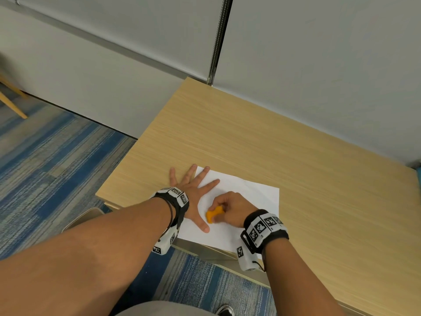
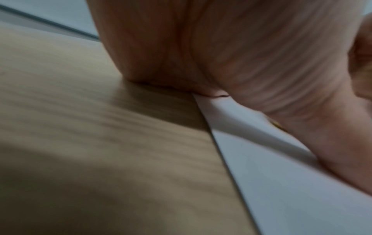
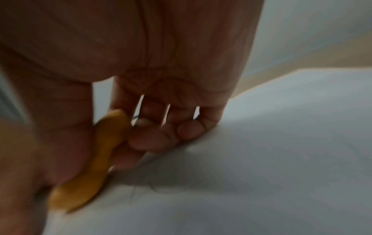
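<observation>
A white sheet of paper lies on the wooden table near its front edge. My left hand lies flat with fingers spread, pressing the sheet's left part; in the left wrist view the palm bears on the paper's edge. My right hand has curled fingers that grip a small orange piece, like an eraser, held down against the paper beside my left thumb. In the right wrist view the orange piece sits between thumb and curled fingers, its lower tip on the paper.
The table stands against a grey wall, with a metal strip at its corner. Blue striped carpet lies to the left and below. A wooden chair leg shows at far left. The table's front edge runs under my wrists.
</observation>
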A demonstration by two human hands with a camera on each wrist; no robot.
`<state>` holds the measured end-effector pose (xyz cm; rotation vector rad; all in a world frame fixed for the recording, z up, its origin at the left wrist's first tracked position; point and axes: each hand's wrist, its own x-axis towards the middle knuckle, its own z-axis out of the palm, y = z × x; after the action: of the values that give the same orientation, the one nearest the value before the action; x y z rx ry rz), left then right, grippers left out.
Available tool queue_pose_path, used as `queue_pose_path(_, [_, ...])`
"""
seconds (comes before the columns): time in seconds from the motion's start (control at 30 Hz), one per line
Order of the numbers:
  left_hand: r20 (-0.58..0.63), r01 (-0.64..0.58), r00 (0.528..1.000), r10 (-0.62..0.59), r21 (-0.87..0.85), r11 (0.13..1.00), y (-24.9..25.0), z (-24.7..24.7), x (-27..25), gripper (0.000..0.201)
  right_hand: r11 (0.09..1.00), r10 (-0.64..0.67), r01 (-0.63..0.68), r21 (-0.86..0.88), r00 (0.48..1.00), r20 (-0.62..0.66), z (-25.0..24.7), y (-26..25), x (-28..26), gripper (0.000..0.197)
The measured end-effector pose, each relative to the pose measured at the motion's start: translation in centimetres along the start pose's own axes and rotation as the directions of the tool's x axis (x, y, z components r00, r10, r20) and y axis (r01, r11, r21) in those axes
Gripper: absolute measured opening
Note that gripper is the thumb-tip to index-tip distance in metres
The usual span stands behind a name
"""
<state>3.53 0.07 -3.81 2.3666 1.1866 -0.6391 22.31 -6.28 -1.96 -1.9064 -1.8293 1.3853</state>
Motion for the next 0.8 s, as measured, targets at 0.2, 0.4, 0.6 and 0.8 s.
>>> queue_pose_path(0.2, [0.018,-0.010,1.000,0.011,-0.013,1.000,0.0,-0.2,0.1,0.155,1.000,-0.010,0.014,0.015,0.967,-0.256,0.3,0.5,0.2,0.017])
queue_pose_path(0.4, [0.021,-0.001,1.000,0.001,0.000,1.000,0.1,-0.2,0.0,0.156,1.000,-0.005,0.004,-0.011,0.993,-0.114,0.1,0.5,0.1,0.018])
queue_pose_path(0.6, [0.020,0.007,1.000,-0.008,0.018,1.000,0.0,-0.2,-0.1,0.155,0.999,0.001,0.001,-0.032,0.998,0.066,0.0,0.5,-0.1,0.018])
queue_pose_path(0.8, [0.017,-0.016,1.000,0.016,-0.011,1.000,-0.2,0.0,0.1,0.150,0.986,0.056,-0.010,0.164,0.959,-0.279,0.4,1.8,-0.2,0.021])
